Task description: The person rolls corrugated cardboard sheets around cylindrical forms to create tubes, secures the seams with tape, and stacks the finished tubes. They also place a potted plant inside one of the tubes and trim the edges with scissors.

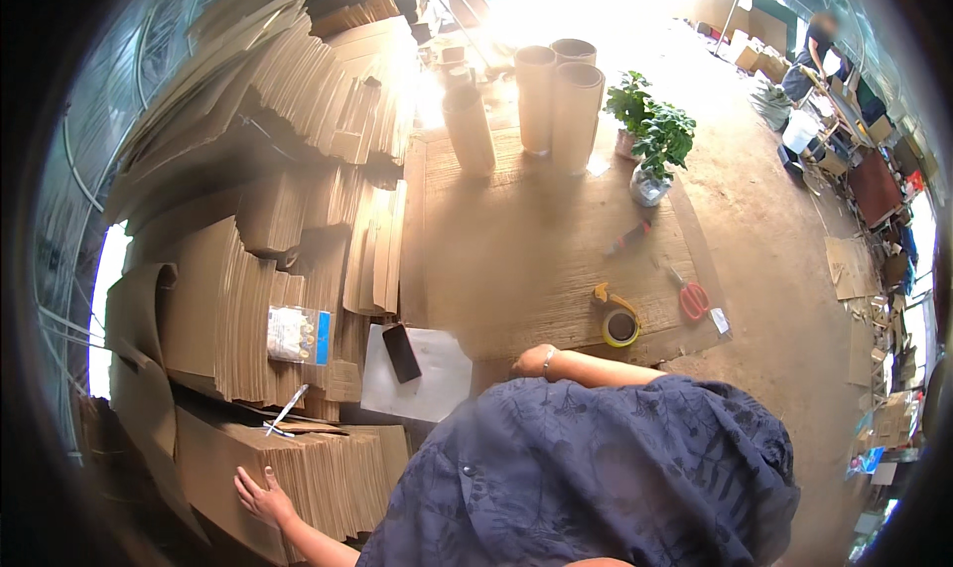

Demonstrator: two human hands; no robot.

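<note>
Spread fingers of my left hand [261, 496] rest against the side of a bundle of flat cardboard sheets [323, 478] at the lower left. A slim, light-coloured tool [289, 410] lies on top of that bundle; its kind is unclear. My right hand [533, 360], with a band at its wrist, is curled closed at the near edge of a cardboard-covered table [476, 299]. Nothing shows in it. Left of it, a dark phone [401, 354] lies on a white sheet [437, 373]. To its right are a roll of yellow tape [621, 329] and red-handled scissors [693, 297].
Tall stacks of folded cardboard [213, 299] fill the left side, with a clear packet [298, 336] against them. Cardboard tubes [536, 95] and leafy potted plants [650, 185] stand at the table's far side. A red-and-black tool [630, 237] lies nearer. Another person [816, 56] is far right.
</note>
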